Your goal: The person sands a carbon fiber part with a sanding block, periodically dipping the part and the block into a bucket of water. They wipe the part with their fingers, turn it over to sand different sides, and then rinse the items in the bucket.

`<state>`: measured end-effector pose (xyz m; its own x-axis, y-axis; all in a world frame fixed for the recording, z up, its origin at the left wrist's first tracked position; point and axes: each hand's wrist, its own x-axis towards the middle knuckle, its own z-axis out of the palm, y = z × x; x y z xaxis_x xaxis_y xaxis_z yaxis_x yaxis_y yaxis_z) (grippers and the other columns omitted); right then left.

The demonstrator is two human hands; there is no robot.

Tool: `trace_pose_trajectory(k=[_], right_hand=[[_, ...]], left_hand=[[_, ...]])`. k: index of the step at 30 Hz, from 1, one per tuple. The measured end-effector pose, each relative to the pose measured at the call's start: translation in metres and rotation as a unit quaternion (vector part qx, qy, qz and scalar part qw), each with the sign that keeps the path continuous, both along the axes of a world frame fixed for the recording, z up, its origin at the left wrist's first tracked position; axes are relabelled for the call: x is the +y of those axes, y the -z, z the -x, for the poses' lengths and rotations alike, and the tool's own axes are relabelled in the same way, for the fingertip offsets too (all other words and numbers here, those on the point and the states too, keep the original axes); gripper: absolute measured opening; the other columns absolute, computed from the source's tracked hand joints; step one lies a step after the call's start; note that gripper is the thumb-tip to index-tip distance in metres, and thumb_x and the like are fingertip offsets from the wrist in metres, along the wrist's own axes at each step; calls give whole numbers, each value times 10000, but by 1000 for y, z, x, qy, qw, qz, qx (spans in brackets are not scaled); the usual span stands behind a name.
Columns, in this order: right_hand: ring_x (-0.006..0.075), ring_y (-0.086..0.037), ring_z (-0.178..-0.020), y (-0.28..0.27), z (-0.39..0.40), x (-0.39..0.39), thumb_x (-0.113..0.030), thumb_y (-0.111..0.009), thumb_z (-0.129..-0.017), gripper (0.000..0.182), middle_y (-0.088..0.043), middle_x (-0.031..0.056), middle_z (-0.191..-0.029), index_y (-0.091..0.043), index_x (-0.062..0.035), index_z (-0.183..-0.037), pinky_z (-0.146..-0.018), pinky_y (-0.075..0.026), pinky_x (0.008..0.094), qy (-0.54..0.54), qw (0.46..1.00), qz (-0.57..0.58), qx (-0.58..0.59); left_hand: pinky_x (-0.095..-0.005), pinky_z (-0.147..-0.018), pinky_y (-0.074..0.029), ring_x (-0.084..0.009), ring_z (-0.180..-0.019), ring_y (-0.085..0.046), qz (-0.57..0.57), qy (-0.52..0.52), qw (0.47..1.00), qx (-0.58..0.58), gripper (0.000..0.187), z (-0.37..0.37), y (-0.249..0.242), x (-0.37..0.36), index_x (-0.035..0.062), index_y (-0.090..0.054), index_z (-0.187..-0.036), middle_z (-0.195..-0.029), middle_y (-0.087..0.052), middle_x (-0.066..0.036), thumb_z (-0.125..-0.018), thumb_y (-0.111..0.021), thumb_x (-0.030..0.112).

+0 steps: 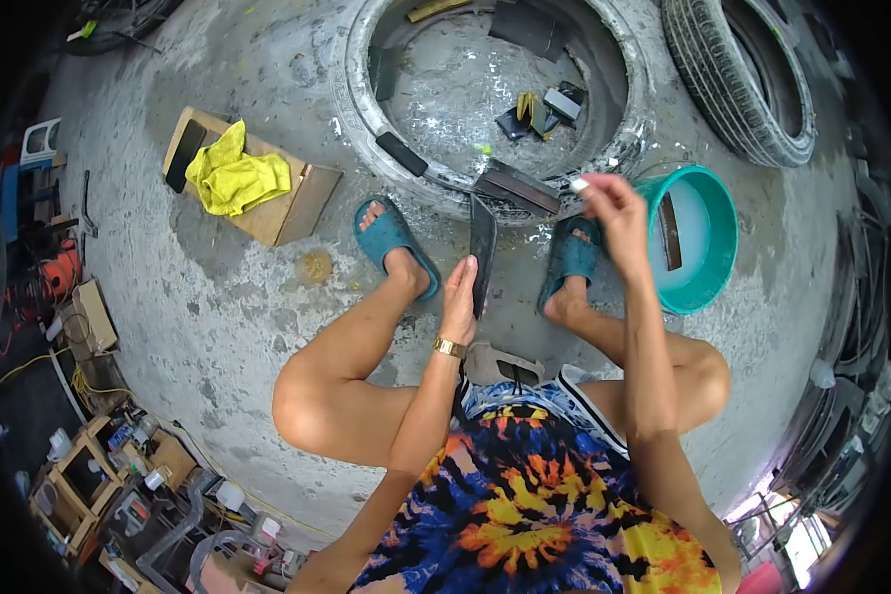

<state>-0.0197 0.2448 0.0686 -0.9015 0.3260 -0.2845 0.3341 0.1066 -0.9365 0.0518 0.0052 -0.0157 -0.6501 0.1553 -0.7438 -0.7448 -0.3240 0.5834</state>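
My left hand (459,298) grips a long black rubber strip (482,252) by its lower part, holding it upright in view between my feet. My right hand (619,224) is raised near the bucket, fingers bent together, and a small white bit shows at the fingertips; I cannot tell what it is. Just left of those fingertips, a dark block (518,188) rests on the near rim of a large tyre (358,109) lying flat. Another black strip (402,155) lies on the same rim, further left.
A teal bucket (728,233) of cloudy liquid, with a dark strip (670,231) in it, stands right of my foot. To the left, a yellow cloth (236,173) drapes a wooden box (294,216). Inside the tyre lie several dark pieces (564,102). A second tyre (728,89) sits back right.
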Motion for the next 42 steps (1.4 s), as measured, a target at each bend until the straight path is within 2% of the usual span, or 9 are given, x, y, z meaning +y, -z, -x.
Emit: trace_pose_trajectory(k=[4,9,16,21,24,32,34,35,42], right_hand=[[54,-558,-710,17,11,-64,-71,-630,-891,120,-641,-12,-819,-664,-18,-992,-637,-464,214,-119,989,78,-29],[71,-488,-631,39,48,-89,-66,-645,-863,88,-593,25,-684,-641,11,-905,-571,-414,257,-277,958,-75,-17],[135,-506,-606,32,44,-90,-84,-644,-855,127,-572,95,-658,-595,32,-837,-573,-417,313,-259,953,-155,16],[323,-584,-673,16,21,-84,-81,-644,-836,132,-587,162,-768,-561,21,-823,-594,-438,390,-306,920,-246,13],[383,-597,-782,7,-6,-84,-86,-622,-832,107,-592,175,-814,-546,-13,-846,-649,-456,461,-310,902,-300,2],[391,-584,-778,19,-35,-104,-69,-622,-833,122,-561,181,-798,-514,-15,-822,-648,-470,464,-242,903,-354,17],[384,-574,-761,16,-62,-116,-55,-615,-831,107,-547,176,-786,-518,-11,-817,-641,-465,468,-261,907,-329,41],[381,-571,-766,16,-78,-120,-54,-616,-828,110,-545,173,-799,-517,-10,-812,-645,-466,466,-258,913,-315,39],[375,-563,-789,12,-105,-122,-25,-595,-831,54,-511,175,-845,-564,4,-864,-668,-472,434,-260,914,-300,80]], left_hand=[[-187,-401,-275,-36,-467,-380,-56,21,998,-18,542,3,-10,-3,56,-571,-1188,-633,-452,46,-958,-456,534],[-181,-394,-247,-24,-453,-348,-60,12,998,-28,545,2,-5,-8,42,-592,-1167,-615,-425,57,-961,-456,529],[-186,-394,-300,-37,-475,-422,-43,13,998,-39,436,7,0,-17,69,-636,-985,-634,-505,42,-917,-568,494],[-248,-547,-477,-109,-647,-597,-55,-4,998,-33,325,18,-15,-16,70,-577,-1060,-864,-613,-20,-935,-586,369],[-238,-480,-469,-95,-621,-618,-99,7,994,-38,267,20,-26,-6,104,-550,-994,-737,-593,10,-960,-529,368],[-254,-664,-524,-126,-791,-645,-110,41,993,-2,239,7,-9,-2,91,-547,-1033,-915,-622,-33,-966,-540,321],[-235,-815,-455,-82,-947,-566,-36,-69,996,33,350,1,9,8,31,-528,-1104,-1000,-601,-26,-971,-539,355],[-225,-927,-371,-73,-1065,-484,-23,-38,999,18,439,7,-11,7,-23,-513,-1200,-1113,-573,-31,-984,-515,359],[-230,-929,-380,-85,-1068,-501,-2,-40,998,44,414,5,-9,18,-19,-515,-1219,-1161,-569,-40,-1001,-486,331]])
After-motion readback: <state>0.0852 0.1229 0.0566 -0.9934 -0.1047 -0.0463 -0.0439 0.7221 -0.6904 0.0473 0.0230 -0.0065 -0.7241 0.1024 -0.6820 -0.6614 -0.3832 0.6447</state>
